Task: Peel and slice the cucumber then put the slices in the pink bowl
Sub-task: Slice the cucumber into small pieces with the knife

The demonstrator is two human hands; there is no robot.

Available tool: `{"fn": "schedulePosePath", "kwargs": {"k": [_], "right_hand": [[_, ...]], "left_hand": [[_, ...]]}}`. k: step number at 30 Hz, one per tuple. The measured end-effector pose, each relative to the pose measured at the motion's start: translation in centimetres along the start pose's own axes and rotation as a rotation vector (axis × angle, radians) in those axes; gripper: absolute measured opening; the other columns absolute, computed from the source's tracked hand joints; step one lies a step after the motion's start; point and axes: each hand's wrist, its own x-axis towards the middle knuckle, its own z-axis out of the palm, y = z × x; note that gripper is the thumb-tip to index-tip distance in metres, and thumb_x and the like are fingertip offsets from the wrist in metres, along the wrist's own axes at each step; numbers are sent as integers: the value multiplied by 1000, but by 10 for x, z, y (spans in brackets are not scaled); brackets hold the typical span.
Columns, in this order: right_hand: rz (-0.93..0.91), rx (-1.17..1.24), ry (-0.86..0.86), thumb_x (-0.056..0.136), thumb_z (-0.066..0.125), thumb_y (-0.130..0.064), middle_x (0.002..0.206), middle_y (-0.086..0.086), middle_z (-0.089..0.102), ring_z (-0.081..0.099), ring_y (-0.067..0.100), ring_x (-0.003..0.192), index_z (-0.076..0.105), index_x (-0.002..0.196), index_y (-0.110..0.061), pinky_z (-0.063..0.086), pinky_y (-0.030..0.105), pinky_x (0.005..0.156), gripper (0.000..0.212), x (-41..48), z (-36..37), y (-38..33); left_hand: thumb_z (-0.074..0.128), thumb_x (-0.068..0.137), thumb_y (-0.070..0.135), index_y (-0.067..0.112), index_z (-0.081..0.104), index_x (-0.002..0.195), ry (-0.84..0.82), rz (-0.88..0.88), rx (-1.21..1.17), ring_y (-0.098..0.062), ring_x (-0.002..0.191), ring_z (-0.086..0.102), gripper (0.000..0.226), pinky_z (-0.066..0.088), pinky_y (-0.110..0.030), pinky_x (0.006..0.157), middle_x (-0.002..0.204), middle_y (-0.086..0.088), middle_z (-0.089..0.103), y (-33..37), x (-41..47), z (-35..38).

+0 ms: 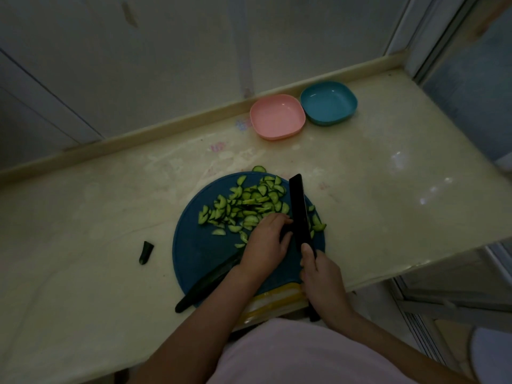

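At worktop (pixel 83 217) front edge, slicing nearly done: left hand (pixel 266 242) pinching cucumber stub (pixel 286 234), right hand (pixel 321 273) gripping knife (pixel 299 209). Next: gather slices (pixel 249 206), carry to pink bowl (pixel 277 116).

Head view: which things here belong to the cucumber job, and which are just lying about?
In use: knife in right hand; uncut cucumber under left hand; cucumber slices; cutting board; pink bowl.
Lying about: blue bowl; cut-off cucumber end on the counter.
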Motion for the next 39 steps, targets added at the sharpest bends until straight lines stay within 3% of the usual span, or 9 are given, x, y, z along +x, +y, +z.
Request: {"fn": "schedulePosePath", "kwargs": {"k": [8, 11, 15, 17, 20, 24, 28, 34, 39], "right_hand": [[-70, 122, -46, 94, 38, -47, 55, -3, 47, 42, 11, 51, 47, 64, -19, 33, 29, 55, 42, 2, -22, -16], [-214, -74, -39, 94, 39, -45, 57, -4, 51, 46, 10, 51, 48, 67, -21, 33, 25, 49, 37, 12, -43, -31], [-457, -529, 21, 92, 43, -47, 57, -2, 49, 53, 17, 54, 52, 78, -12, 31, 25, 45, 39, 38, -78, -56], [-575, -797, 10, 92, 43, -51, 60, -5, 45, 53, 20, 60, 51, 82, -15, 24, 25, 43, 38, 50, -89, -72], [-745, -1117, -22, 89, 52, -52, 73, 3, 59, 58, 23, 64, 57, 87, -14, 20, 28, 44, 38, 61, -91, -97], [-953, -1326, -36, 90, 56, -44, 82, 8, 64, 64, 24, 66, 59, 95, -10, 28, 28, 41, 34, 60, -72, -117], [-988, -1398, -92, 100, 37, -34, 107, 9, 60, 62, 25, 89, 47, 122, -8, 32, 31, 52, 36, 60, -60, -119], [-1057, -1359, 30, 48, 90, -38, 45, 3, 50, 45, 17, 30, 56, 54, -13, -4, 16, 46, 42, 61, -54, -109], [-1028, -1344, 23, 45, 89, -43, 43, 1, 48, 43, 15, 28, 53, 51, -17, 9, 18, 39, 45, 57, -59, -102]], "left_hand": [[59, 87, 8, 8, 59, 116, -159, 18, 84, -22, 109, 51, 29, 39, -27, 87, 115, -9, 59, 11, -5, -8], [60, 87, 14, 12, 59, 117, -261, 73, 71, -21, 108, 52, 30, 42, -29, 89, 115, -6, 59, 15, -7, -13], [62, 86, 23, 15, 61, 101, 153, 4, 44, -14, 92, 55, 17, 45, -23, 77, 98, 0, 60, 23, -6, -47], [62, 84, 26, 13, 57, 108, 378, 58, 41, -13, 103, 48, 28, 37, -16, 88, 107, -2, 56, 28, -4, -67], [71, 76, 38, 16, 31, 142, 199, 134, 196, -19, 141, 12, 81, 9, -33, 116, 150, -5, 28, 32, 1, -77], [71, 71, 54, 26, -8, 148, -52, 141, 420, -21, 137, -30, 114, -16, -41, 112, 153, -2, -23, 38, 10, -62], [70, 68, 59, 32, -9, 146, -50, 15, 463, -25, 132, -38, 114, -27, -41, 104, 151, -9, -29, 28, 17, -49], [72, 59, 63, 27, 23, 145, 43, -43, 534, -33, 140, -10, 106, -3, -56, 107, 155, -17, 3, 5, 9, -37], [73, 62, 60, 25, 35, 142, 77, -106, 537, -34, 140, -7, 95, 2, -54, 108, 155, -18, 7, -22, 2, -41]]}}
